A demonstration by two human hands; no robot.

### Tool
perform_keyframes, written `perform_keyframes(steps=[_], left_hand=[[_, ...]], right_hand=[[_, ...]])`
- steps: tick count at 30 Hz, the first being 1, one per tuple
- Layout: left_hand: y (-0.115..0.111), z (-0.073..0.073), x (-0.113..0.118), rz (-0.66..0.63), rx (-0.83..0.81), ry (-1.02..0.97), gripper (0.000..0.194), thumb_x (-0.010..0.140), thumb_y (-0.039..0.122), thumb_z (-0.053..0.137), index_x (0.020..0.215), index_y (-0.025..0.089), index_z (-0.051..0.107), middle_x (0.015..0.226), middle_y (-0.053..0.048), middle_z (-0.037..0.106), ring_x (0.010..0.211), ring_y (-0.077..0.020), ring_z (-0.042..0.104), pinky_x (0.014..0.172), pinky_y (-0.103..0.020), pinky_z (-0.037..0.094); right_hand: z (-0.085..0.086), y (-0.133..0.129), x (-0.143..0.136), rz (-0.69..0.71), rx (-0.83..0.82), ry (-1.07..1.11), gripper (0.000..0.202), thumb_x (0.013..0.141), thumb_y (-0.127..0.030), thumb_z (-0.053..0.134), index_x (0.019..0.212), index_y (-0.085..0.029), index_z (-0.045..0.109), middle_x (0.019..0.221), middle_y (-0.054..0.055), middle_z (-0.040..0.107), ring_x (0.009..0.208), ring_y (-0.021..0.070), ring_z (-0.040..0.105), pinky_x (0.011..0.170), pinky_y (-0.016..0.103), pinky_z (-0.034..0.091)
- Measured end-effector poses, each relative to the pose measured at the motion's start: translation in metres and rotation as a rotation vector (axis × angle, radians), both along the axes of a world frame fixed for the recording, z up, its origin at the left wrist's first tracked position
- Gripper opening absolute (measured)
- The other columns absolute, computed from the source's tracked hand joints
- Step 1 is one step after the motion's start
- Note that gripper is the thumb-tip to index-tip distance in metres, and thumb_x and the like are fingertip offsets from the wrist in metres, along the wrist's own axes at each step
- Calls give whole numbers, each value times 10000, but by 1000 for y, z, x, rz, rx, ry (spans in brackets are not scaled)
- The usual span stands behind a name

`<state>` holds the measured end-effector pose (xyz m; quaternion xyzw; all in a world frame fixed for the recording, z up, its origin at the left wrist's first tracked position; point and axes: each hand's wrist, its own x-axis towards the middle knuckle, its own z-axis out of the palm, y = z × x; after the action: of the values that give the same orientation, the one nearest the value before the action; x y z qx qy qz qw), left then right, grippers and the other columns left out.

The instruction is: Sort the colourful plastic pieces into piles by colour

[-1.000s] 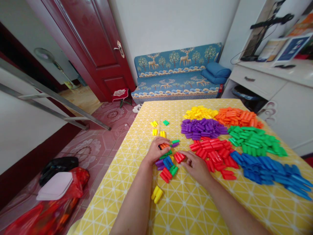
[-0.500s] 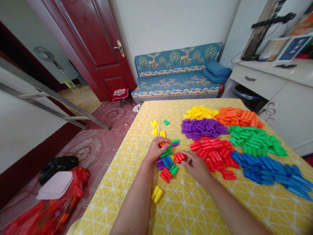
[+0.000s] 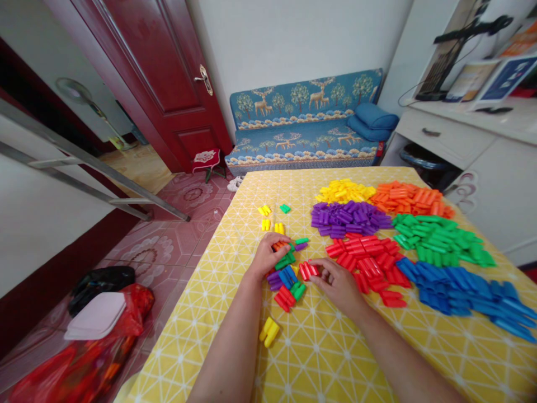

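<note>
My right hand [image 3: 338, 282] pinches a small group of red plastic tubes [image 3: 309, 271] between thumb and fingertips, just above the cloth. My left hand [image 3: 268, 254] curls over the far end of a mixed cluster, its fingers and thumb around orange plastic tubes [image 3: 279, 245]; the fingers partly hide them. Closest to that thumb are green tubes [image 3: 286, 259]. Purple tubes [image 3: 274, 281], blue tubes [image 3: 288, 276], another red group [image 3: 284, 299] and a green pair [image 3: 298, 291] lie in the same cluster. Nearer me is a yellow group [image 3: 269, 331].
Sorted heaps cover the table's right side: yellow [image 3: 344, 192], orange [image 3: 413, 198], purple [image 3: 350, 218], red [image 3: 369, 260], green [image 3: 442, 239] and blue [image 3: 465, 291]. Small yellow groups [image 3: 265, 225] lie beyond my left hand. A sofa [image 3: 293, 134] stands behind the table.
The red tubes in my right hand have turned slightly, and light now glints on them. My left hand keeps its place over the orange tubes.
</note>
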<state>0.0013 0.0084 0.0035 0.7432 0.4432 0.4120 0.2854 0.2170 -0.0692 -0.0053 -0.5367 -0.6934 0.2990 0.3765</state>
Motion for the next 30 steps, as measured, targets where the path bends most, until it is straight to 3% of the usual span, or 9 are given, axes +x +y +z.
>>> perform_keyframes(steps=[8, 11, 17, 25, 27, 30], left_hand=[[2, -2, -1, 4, 9, 17, 180, 822, 315, 645, 960, 223, 716, 1008, -44, 714, 1005, -205, 606, 969, -369, 428], [2, -2, -2, 0, 14, 23, 181, 827, 316, 639, 965, 228, 718, 1006, -43, 714, 1007, -206, 606, 972, -373, 426], [2, -3, -2, 0, 21, 23, 183, 826, 311, 641, 967, 222, 717, 1003, -47, 713, 1007, -206, 605, 968, -376, 425], [2, -3, -1, 3, 20, 16, 177, 828, 306, 641, 964, 223, 717, 993, -47, 709, 996, -204, 608, 958, -366, 430], [2, -2, -1, 8, 19, 17, 179, 826, 305, 641, 967, 226, 718, 992, -47, 708, 996, -205, 607, 957, -367, 432], [1, -1, -1, 11, 16, 17, 182, 826, 308, 640, 969, 228, 720, 990, -48, 707, 997, -205, 605, 959, -371, 431]], right_hand=[[2, 3, 19, -201, 432, -90, 216, 856, -301, 601, 1055, -219, 607, 1003, 61, 650, 786, 165, 626, 741, 306, 517], [4, 3, 21, -189, 391, -152, 206, 854, -322, 609, 1031, -216, 607, 969, 52, 662, 773, 171, 624, 720, 303, 504], [9, 0, 12, -4, 315, -447, 176, 838, -280, 621, 1006, -228, 622, 951, 36, 685, 859, 222, 622, 766, 366, 427], [9, 1, 11, -10, 301, -499, 158, 797, -252, 660, 953, -228, 654, 941, 38, 675, 942, 240, 585, 858, 397, 395], [12, 1, 12, -21, 313, -489, 150, 786, -249, 664, 934, -229, 657, 981, 48, 666, 966, 239, 574, 879, 401, 397], [14, 1, 12, -8, 344, -494, 145, 764, -241, 664, 907, -232, 643, 1199, 66, 615, 1118, 264, 526, 992, 461, 342]])
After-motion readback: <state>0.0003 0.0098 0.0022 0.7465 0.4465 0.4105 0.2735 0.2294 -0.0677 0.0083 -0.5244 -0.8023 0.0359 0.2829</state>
